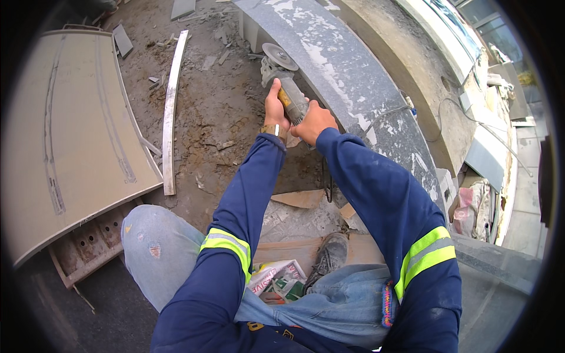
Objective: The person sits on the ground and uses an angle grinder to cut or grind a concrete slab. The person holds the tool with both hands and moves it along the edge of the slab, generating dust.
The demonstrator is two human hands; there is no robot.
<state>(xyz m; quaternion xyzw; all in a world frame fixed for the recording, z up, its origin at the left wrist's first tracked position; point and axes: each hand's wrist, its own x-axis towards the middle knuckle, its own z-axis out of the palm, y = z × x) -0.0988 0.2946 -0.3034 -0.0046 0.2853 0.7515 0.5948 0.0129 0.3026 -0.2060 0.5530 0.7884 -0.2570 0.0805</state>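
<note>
I hold a dusty grey and yellow angle grinder (287, 93) with both hands. My left hand (275, 107) grips its body, thumb along the yellow part, and my right hand (315, 122) is closed around the rear end. The grinder's pale disc (279, 56) faces up, beside the left edge of a long, curved grey stone slab (359, 76) with white patches; whether they touch, I cannot tell. A dark cord (327, 185) hangs below the grinder.
A curved beige panel (82, 100) lies left, near a white curved strip (173, 117) on rubble-strewn dirt (218, 100). Cardboard (297, 200) and a printed sack (276, 273) lie near my legs. At right are a ledge (441, 106), loose boards (482, 153) and cables (503, 147).
</note>
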